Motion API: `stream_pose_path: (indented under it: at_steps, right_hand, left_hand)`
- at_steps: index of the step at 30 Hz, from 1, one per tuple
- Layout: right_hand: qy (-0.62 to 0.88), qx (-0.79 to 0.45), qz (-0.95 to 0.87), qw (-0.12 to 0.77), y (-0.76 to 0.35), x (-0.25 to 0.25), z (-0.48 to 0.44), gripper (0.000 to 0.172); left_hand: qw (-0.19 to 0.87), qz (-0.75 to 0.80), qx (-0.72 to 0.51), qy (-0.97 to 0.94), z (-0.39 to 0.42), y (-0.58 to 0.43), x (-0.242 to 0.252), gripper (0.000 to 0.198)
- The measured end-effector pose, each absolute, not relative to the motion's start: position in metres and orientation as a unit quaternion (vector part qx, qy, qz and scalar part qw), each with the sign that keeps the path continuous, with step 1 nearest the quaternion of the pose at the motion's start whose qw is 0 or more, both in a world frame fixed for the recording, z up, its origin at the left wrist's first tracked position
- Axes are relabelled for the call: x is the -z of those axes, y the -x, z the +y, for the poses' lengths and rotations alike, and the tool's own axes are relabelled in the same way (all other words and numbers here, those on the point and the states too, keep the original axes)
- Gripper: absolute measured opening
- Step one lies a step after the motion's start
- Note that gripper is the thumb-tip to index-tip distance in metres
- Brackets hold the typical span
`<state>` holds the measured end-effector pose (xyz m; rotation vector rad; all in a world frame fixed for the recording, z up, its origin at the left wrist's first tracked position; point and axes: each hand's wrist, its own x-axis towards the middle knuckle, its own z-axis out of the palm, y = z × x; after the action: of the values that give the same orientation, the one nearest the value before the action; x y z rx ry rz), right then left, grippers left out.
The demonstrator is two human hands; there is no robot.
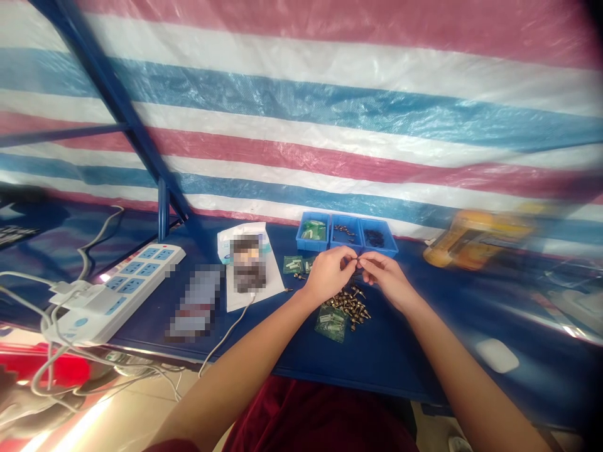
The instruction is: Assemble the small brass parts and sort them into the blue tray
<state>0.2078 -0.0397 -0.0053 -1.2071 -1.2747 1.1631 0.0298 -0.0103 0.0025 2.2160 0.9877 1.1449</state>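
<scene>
My left hand (331, 271) and my right hand (384, 276) meet fingertip to fingertip over the table. Both are closed in a pinch on something small and dark, too tiny to name. Below them lies a pile of small brass-coloured metal fittings (351, 302). A green-tinted bag (331, 322) with pale pieces in it rests against the pile's near side. Just beyond my hands stand three joined blue bins: the left bin (298, 243) holds green bags, the middle bin (346, 245) small metal parts, the right bin (387, 251) dark little pieces.
On the blue table (301, 361), a white power strip (129, 295) with plugs and cables lies left. Nearer are a blurred-out phone-like object (195, 304) and a white sheet (271, 295). A yellow-orange container (466, 242) and a white rounded case (497, 355) sit right. Striped sheeting hangs behind.
</scene>
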Motion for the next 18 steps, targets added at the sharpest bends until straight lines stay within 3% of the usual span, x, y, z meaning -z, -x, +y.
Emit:
stream_pose_path:
  at_steps: [18]
  right_hand:
    - [0.486, -0.483, -0.533, 0.497, -0.2085, 0.0098, -0.038, 0.033]
  left_hand:
    - [0.24, 0.352, -0.425, -0.799, -0.0119, -0.032, -0.0032, 0.01]
